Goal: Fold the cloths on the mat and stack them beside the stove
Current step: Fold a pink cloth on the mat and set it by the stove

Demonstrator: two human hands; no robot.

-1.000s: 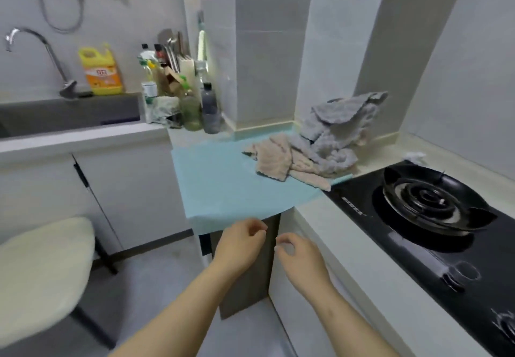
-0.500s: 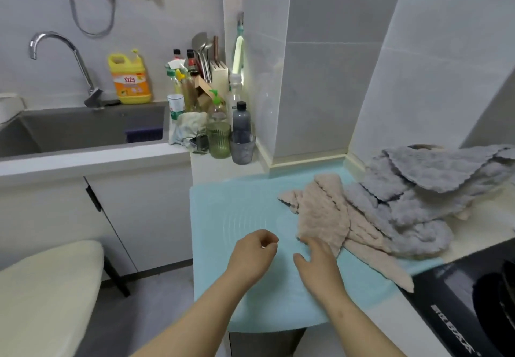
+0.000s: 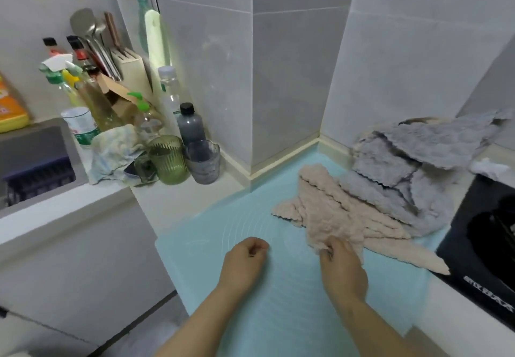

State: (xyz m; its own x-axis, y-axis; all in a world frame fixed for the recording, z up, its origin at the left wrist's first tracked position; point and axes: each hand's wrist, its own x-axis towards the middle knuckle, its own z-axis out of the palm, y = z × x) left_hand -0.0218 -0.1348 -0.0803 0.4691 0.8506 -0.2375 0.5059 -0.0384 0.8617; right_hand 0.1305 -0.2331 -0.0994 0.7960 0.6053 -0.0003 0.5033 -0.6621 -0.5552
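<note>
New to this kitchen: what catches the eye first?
Crumpled grey cloths and a pink cloth sprawl over the far right of the pale blue mat, beside the black stove. The right hand pinches the pink cloth's near edge; the left hand is curled, empty.

Left hand (image 3: 245,259): fingers curled, empty. Right hand (image 3: 341,269): fingers pinch pink cloth (image 3: 331,214) edge. Forearms extended forward.
</note>
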